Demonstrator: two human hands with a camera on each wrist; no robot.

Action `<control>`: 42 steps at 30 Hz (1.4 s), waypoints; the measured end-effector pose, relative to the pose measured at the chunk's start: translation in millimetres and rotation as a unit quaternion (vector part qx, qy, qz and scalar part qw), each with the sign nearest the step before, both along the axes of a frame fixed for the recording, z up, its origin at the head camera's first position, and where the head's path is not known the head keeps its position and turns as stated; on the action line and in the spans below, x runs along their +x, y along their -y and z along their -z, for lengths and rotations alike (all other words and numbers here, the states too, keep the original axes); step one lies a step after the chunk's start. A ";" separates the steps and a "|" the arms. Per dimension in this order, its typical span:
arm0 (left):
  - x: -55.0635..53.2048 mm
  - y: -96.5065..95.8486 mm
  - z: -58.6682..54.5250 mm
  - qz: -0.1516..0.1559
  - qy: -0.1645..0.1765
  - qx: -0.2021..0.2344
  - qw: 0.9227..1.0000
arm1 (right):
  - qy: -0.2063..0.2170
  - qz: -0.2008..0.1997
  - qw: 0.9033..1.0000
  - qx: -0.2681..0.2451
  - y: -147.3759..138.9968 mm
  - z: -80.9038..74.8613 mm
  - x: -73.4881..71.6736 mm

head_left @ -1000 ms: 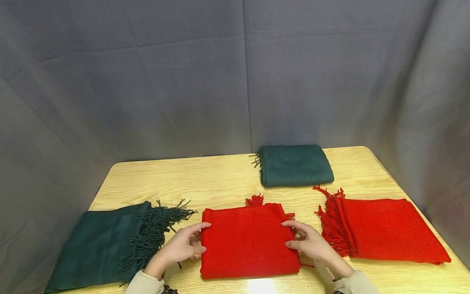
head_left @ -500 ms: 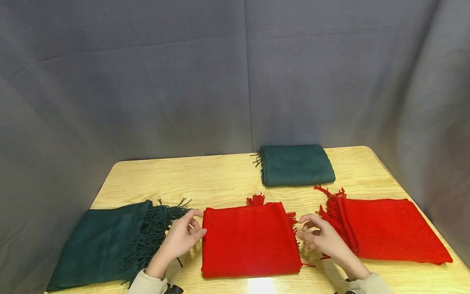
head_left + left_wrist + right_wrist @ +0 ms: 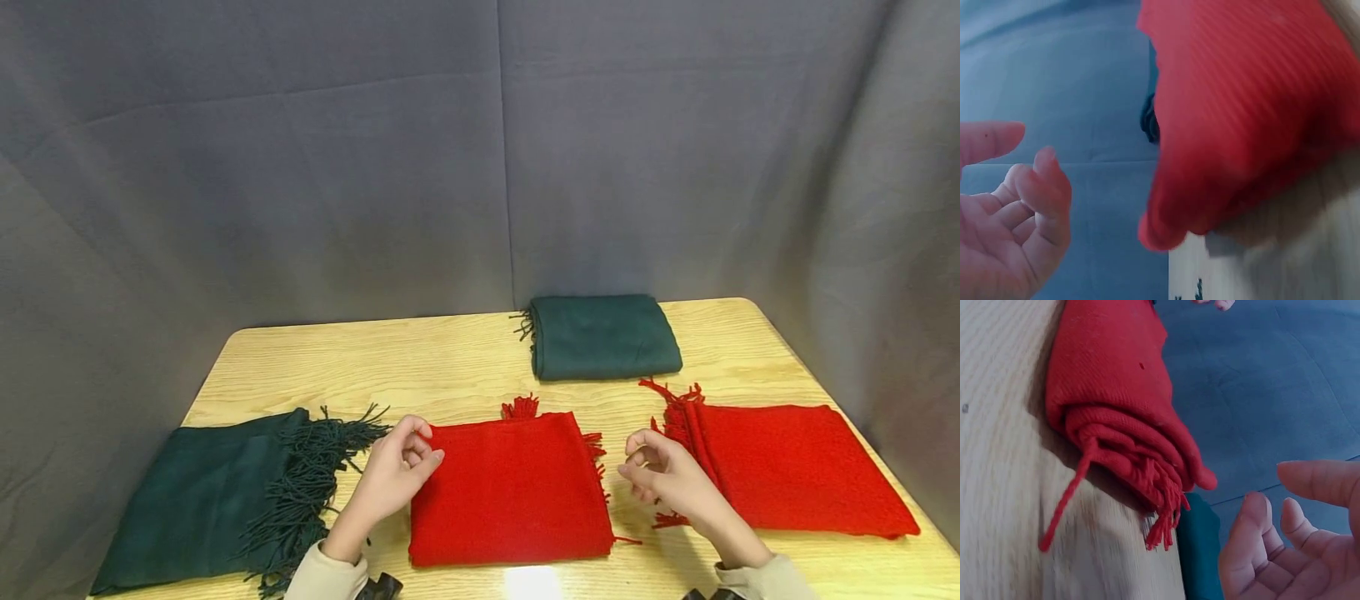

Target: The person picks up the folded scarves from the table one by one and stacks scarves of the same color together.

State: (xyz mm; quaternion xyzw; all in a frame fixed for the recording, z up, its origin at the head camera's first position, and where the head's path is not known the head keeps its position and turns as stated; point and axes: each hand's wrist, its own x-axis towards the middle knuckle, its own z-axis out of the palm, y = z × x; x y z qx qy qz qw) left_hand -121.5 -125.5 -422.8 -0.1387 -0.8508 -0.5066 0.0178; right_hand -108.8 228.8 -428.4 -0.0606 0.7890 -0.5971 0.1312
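A red fringed scarf point(image 3: 510, 492), folded into a rectangle, lies flat at the middle of the table's near side. My left hand point(image 3: 397, 471) hovers at its left edge, overlapping the far left corner in the head view; its fingers are loosely curled with nothing between them. To the right of the same scarf, my right hand point(image 3: 671, 483) is raised, thumb and fingers bent and holding nothing. Behind that hand lies the fringe of a second red scarf point(image 3: 802, 471). The right wrist view shows the middle scarf's stacked folds point(image 3: 1129, 440) with tassels poking out.
A dark green scarf point(image 3: 210, 500) lies on the left, its long fringe toward the middle. Another folded green scarf point(image 3: 607, 337) rests near the table's back edge. The wooden table point(image 3: 337, 367) is bounded by a grey curtain point(image 3: 375, 183) behind and at the sides.
Both hands have let go of the middle red scarf's side edges and lifted. The right hand has moved away to the right; the left first drew back, then came rightward over the corner.
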 end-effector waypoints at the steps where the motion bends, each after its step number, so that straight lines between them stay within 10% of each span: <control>1: 0.1 -2.0 -0.6 0.002 0.000 0.005 1.000 | -0.004 -0.002 1.000 0.001 -1.4 -0.6 0.5; 33: 3.2 -52.7 -4.7 0.077 0.022 0.066 0.995 | -0.013 0.020 0.998 0.058 -39.5 -7.8 4.6; 42: 12.6 -69.8 -36.8 0.112 0.067 0.109 0.985 | -0.003 0.037 0.997 0.067 -54.5 -5.3 -1.3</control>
